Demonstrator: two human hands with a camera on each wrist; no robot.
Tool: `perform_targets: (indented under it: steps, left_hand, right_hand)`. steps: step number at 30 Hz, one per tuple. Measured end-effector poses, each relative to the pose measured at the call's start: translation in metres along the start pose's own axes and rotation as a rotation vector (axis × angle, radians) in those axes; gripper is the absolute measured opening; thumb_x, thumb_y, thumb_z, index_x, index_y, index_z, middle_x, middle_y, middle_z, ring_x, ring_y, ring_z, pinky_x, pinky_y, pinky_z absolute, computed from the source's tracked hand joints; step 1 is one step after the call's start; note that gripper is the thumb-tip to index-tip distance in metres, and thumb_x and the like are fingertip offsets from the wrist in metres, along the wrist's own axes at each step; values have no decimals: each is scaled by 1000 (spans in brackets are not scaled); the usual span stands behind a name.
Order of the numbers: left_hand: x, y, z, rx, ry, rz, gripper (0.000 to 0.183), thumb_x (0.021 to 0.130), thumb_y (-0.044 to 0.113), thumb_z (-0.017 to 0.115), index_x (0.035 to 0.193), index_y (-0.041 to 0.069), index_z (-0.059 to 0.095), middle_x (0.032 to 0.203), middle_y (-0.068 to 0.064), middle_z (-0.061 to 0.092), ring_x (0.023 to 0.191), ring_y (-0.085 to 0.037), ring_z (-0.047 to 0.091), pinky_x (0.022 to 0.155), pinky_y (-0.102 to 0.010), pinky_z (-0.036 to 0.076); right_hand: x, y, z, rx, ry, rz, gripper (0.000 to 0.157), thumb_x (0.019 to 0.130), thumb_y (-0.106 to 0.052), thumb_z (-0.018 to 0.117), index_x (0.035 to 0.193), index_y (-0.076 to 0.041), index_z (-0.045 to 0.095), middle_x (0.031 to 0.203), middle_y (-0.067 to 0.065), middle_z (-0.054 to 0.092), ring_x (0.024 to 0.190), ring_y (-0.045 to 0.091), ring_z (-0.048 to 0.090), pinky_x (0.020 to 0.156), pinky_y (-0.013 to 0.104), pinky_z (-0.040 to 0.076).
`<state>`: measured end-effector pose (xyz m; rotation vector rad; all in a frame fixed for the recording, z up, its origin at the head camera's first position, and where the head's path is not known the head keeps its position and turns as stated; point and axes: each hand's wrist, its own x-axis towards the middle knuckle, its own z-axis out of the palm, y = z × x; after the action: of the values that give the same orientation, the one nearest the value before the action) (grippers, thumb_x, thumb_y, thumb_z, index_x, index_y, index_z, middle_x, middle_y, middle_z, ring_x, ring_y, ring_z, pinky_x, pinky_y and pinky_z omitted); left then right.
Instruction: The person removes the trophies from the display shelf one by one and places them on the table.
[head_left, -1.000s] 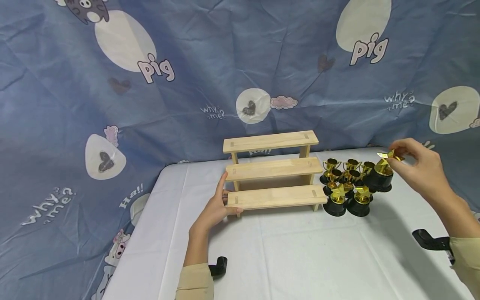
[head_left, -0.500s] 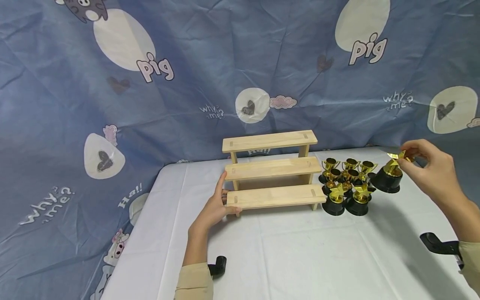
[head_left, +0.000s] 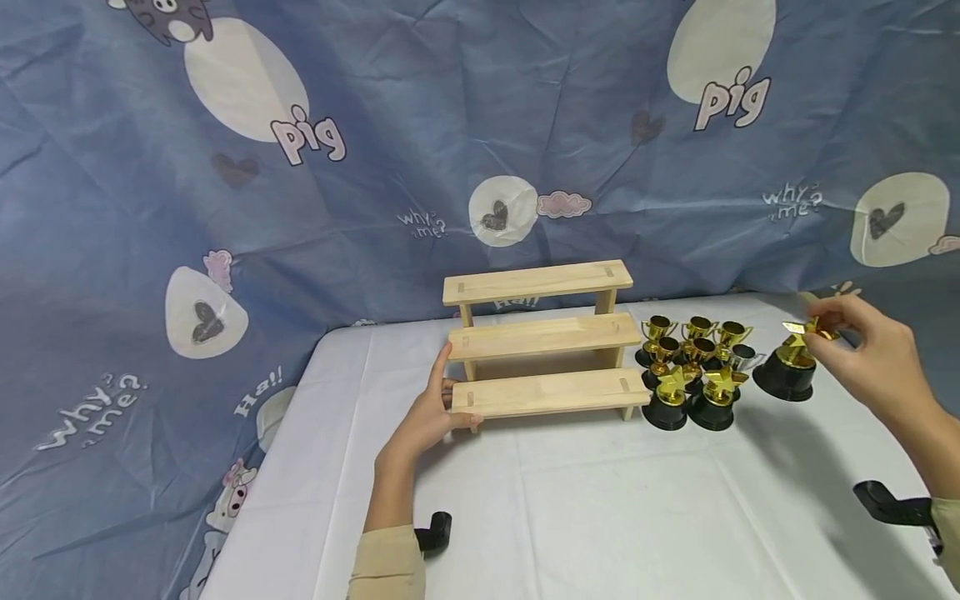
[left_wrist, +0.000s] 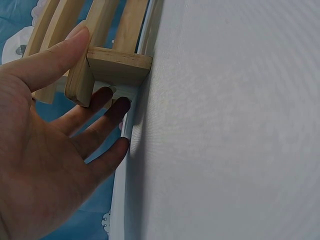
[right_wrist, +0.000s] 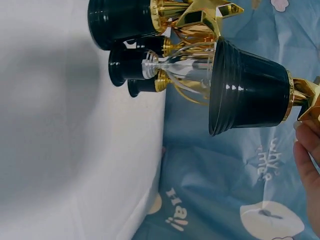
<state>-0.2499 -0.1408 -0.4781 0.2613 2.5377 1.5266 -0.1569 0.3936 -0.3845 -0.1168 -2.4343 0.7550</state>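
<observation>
My left hand [head_left: 422, 427] grips the left end of a three-tier wooden stand [head_left: 546, 336]. In the left wrist view the thumb [left_wrist: 59, 56] presses on a plank's edge, with the other fingers spread below and behind. At the right of the table, my right hand [head_left: 873, 354] pinches a gold star trophy [head_left: 785, 377] by its star. The trophy hangs upright over the cloth, its black base [right_wrist: 250, 90] large in the right wrist view, where only a few fingertips [right_wrist: 307, 142] show. Beside it stands a silver cup trophy [head_left: 744, 357].
Several gold cup trophies [head_left: 659, 329] stand grouped right of the stand. Two star trophies, one on the left [head_left: 666, 402] and one on the right [head_left: 713, 402], are in front of them. A white cloth [head_left: 592, 508] covers the table; a blue printed curtain [head_left: 390, 125] hangs behind.
My right hand has moved right and slightly down with the star trophy, away from the group, bringing the silver cup into sight. The left hand stays on the stand.
</observation>
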Motion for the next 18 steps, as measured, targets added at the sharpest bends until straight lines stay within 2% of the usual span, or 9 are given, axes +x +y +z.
perform_targets:
  steps: [4, 8, 18]
  left_hand:
    - [0, -1, -1, 3, -2, -1, 124, 72, 23, 89, 148, 64, 0, 138, -15, 50, 125, -36, 57, 99, -56, 46]
    - [0, -1, -1, 5, 2, 0, 124, 72, 22, 88, 148, 64, 0, 136, -14, 50, 125, -35, 57, 99, -55, 46]
    - [1, 0, -1, -13, -12, 3, 125, 73, 17, 88, 151, 59, 0, 134, -14, 52, 123, -35, 58, 98, -52, 47]
  right_hand:
    - [-2, 4, 1, 6, -20, 0, 28, 88, -9, 65, 116, -6, 63, 87, -35, 43, 85, -17, 38, 85, 27, 30]
    - [-2, 6, 5, 19, -49, -11, 26, 86, -8, 68, 112, -9, 64, 84, -39, 45, 83, -17, 40, 76, 24, 28]
    - [-9, 22, 16, 35, -127, -12, 27, 85, -10, 69, 111, -12, 64, 84, -36, 50, 81, -17, 43, 72, 24, 29]
